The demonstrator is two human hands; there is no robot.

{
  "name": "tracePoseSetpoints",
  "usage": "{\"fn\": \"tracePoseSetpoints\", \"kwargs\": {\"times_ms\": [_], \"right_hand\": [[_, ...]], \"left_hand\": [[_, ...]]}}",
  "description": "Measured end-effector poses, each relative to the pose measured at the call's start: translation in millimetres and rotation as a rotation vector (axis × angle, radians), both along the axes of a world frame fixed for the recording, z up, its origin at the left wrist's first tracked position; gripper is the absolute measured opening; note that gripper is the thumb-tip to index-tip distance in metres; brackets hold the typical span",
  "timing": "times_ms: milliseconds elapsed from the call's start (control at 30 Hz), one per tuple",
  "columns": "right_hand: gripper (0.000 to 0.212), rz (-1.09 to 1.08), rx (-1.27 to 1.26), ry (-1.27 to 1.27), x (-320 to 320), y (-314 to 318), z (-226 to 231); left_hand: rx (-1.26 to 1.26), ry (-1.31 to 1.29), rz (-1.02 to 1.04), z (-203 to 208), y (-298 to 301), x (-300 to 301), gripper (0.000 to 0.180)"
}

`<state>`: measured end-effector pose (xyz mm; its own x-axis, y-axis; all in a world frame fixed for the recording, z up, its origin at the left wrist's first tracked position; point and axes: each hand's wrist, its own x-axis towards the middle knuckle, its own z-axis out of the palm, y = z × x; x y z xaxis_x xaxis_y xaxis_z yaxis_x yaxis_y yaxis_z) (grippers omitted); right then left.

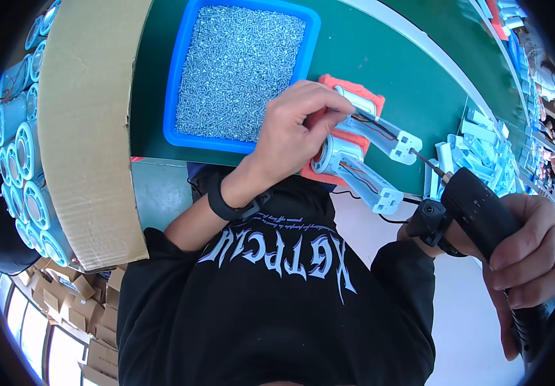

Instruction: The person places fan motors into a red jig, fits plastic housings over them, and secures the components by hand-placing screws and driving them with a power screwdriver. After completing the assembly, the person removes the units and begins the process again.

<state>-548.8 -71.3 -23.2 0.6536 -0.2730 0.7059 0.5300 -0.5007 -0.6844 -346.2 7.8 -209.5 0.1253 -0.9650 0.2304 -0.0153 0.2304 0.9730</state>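
Note:
My left hand (300, 125) is closed, thumb and forefinger pinched at the inner end of the upper white plastic handle housing (387, 138). Wires run along the housing's open channel. My right hand (528, 251) is wrapped around a black electric screwdriver (480, 206). Its thin bit points left and meets the outer end of that housing, by a small hole. Nearer to me lies a second white handle housing (370, 186), with orange and dark wires in it and a round motor body at its inner end. Both units rest on a red cloth-like pad (378, 103).
A blue tray (171, 122) full of small silver screws stands left of my left hand. White plastic pieces (477, 154) are heaped at the right on the green table (380, 48). A cardboard sheet (91, 128) stands beside stacked round white-blue parts (26, 154) at the far left.

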Motion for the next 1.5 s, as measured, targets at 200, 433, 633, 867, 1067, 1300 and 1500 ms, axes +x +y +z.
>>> {"fn": "tracePoseSetpoints", "kwargs": {"times_ms": [200,433,633,867,1067,1300,1500], "right_hand": [[0.031,-0.022,0.023,0.072,7,0,-1],[0.032,0.009,0.023,0.123,3,-7,3],[0.028,-0.019,0.048,0.097,1,-6,2],[0.039,-0.108,0.089,0.053,0,-2,-2],[0.038,-0.115,0.105,0.037,4,-2,-2],[0.036,-0.013,0.057,0.035,9,-11,-10],[0.041,-0.051,0.096,0.017,4,-12,-8]], "left_hand": [[-0.008,0.015,0.005,-4,-2,-9,0.015],[-0.005,-0.037,0.039,-4,-2,-11,0.014],[0.008,0.036,0.030,-11,-2,-10,0.015],[0.041,0.075,0.007,-11,-1,-9,0.016],[0.030,0.077,0.010,-10,-3,-10,0.016],[0.021,0.028,0.014,-9,-2,-11,0.015],[0.015,0.016,0.016,-10,-3,-9,0.014]]}}
